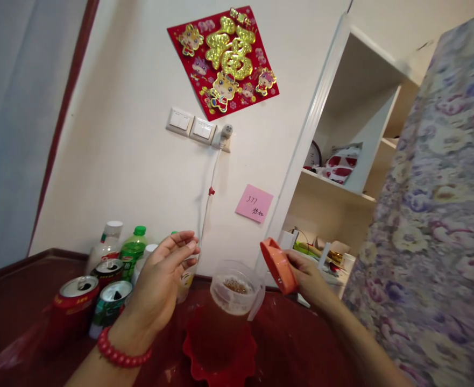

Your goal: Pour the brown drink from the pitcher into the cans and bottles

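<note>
A clear plastic pitcher (237, 301) holds brown, foamy liquid almost to its rim and stands upright on a red wavy-edged mat (245, 360). To its right, my right hand (301, 271) grips an orange lid (277, 266) by its side, tilted and apart from the pitcher. My left hand (164, 277), with a red bead bracelet on the wrist, is raised left of the pitcher. Its fingers are loosely bent and hold nothing. Behind it, a bottle (185, 285) is mostly hidden.
Opened cans, one red (75, 303) and one green (111, 303), crowd the left of the dark red table (301, 344) with a green-capped bottle (134, 250) and a white-capped bottle (106, 244). A white cord (206, 215) hangs from the wall socket. Floral curtain (426, 242) borders the right.
</note>
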